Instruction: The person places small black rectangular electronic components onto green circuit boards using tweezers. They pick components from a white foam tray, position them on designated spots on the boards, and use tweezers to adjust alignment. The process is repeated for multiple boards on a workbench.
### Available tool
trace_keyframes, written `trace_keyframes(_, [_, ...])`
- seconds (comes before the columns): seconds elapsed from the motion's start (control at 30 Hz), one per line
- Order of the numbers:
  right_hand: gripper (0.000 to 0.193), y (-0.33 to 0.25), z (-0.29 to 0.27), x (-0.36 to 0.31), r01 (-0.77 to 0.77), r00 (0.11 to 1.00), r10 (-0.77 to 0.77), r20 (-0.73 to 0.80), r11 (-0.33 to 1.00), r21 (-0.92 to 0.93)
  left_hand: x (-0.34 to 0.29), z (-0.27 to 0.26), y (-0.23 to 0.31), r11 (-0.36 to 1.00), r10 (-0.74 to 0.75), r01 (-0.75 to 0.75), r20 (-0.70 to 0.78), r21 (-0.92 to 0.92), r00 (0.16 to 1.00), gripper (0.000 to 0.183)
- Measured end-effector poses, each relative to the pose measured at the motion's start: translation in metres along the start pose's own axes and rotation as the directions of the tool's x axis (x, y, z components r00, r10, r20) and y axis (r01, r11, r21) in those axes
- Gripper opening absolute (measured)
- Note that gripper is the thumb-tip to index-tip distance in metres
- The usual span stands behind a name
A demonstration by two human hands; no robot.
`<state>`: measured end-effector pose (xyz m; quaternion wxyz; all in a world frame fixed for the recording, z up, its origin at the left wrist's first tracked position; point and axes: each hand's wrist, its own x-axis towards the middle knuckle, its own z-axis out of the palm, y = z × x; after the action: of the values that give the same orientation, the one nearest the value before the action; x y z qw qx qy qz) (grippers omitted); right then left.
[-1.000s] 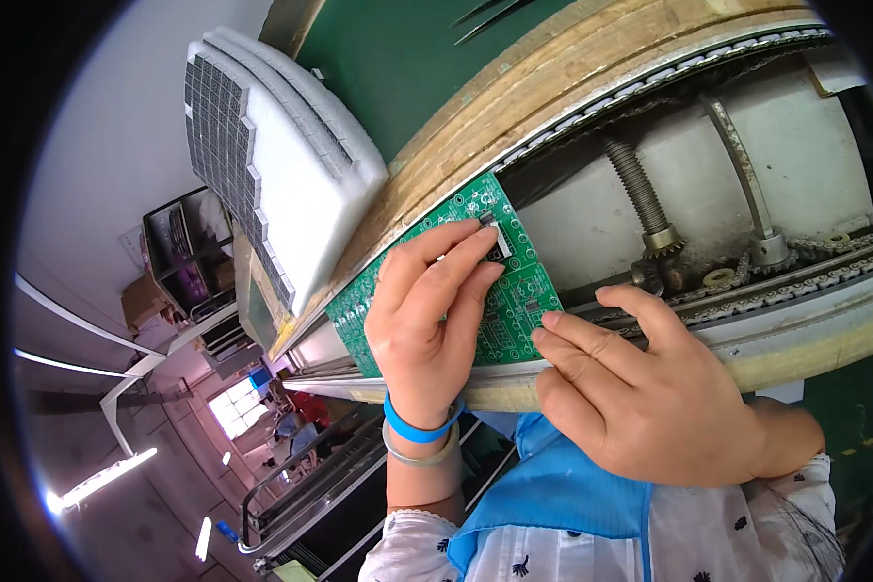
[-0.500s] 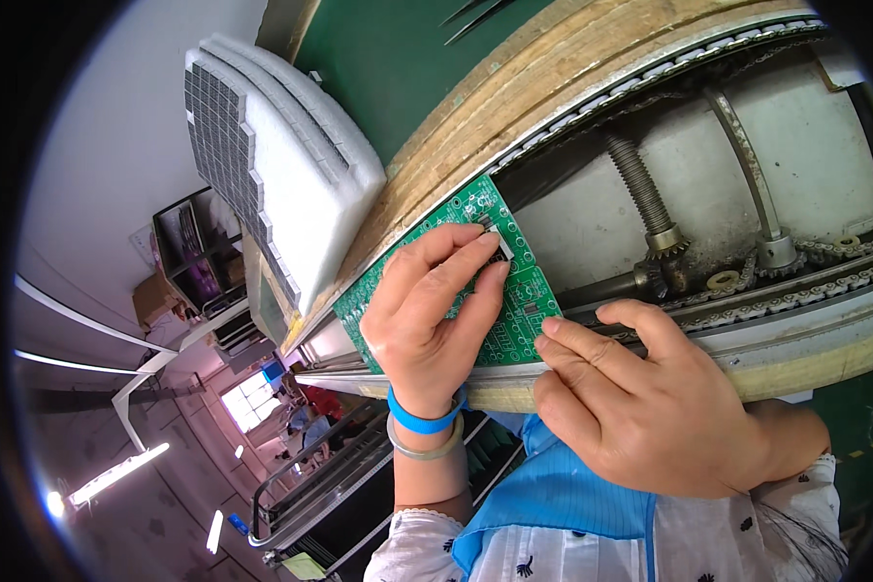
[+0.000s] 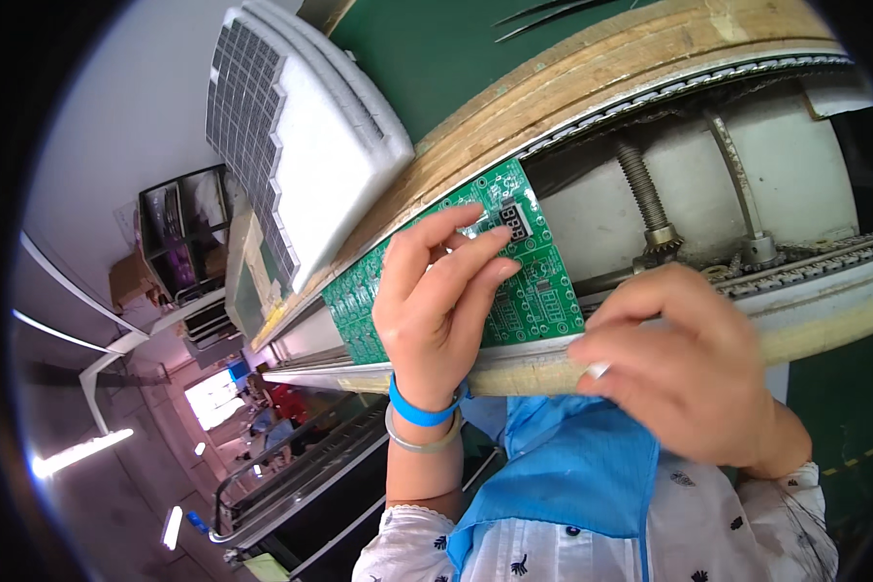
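A green circuit board point(image 3: 543, 291) lies across the metal rails. A small black digit display point(image 3: 514, 222) with a white edge sits on its far right part. My left hand point(image 3: 441, 281) is over the board, fingers apart, one fingertip against or just beside the display's left side. It seems to hold nothing. My right hand point(image 3: 674, 359) hovers at the board's near right corner, somewhat blurred. Its thumb and fingers are closed on a small white piece point(image 3: 598, 370), whose kind I cannot make out.
White foam sheets holding rows of dark parts point(image 3: 330, 175) stand at the left. A chain rail point(image 3: 669, 97) runs behind the board, with another rail point(image 3: 815, 267) in front. A threaded rod point(image 3: 640, 189) lies right of the board. Tweezers point(image 3: 553, 17) rest on the green surface.
My left fingers have loosened and drawn back left, uncovering the display. The right hand has lifted from the board's corner, and a white piece now shows in its fingers. The view has shifted slightly.
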<state>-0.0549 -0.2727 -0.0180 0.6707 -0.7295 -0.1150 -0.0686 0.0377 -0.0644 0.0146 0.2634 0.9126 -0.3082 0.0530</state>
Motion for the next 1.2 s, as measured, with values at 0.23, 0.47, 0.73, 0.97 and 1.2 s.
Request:
trace_keyframes(0.23, [0.028,-0.001,0.009,0.003,-0.125,0.981,0.163,-0.101,0.942,0.311,-0.04,-0.007,0.039,0.535,-0.306,0.384,0.251,-0.752,0.918,0.019])
trace_keyframes(0.47, [0.027,-0.022,0.026,-0.005,-0.183,0.979,0.199,-0.053,0.958,0.219,-0.065,-0.01,0.03,-0.214,-0.227,0.564,0.603,-0.797,0.765,0.017])
trace_keyframes(0.73, [0.032,-0.035,0.037,-0.002,0.064,0.998,-0.063,0.022,0.997,-0.034,-0.086,-0.017,0.023,-0.479,-0.017,0.577,0.664,-0.662,0.748,0.019])
trace_keyframes(0.97, [0.03,-0.043,0.041,0.0,0.404,0.915,-0.377,0.144,0.841,-0.36,-0.1,-0.011,0.018,-0.571,0.015,0.548,0.66,-0.611,0.751,0.019])
trace_keyframes(1.2, [0.03,-0.043,0.04,0.006,0.39,0.917,-0.313,0.248,0.833,-0.392,-0.105,-0.009,0.017,-0.477,-0.019,0.572,0.659,-0.667,0.752,0.022])
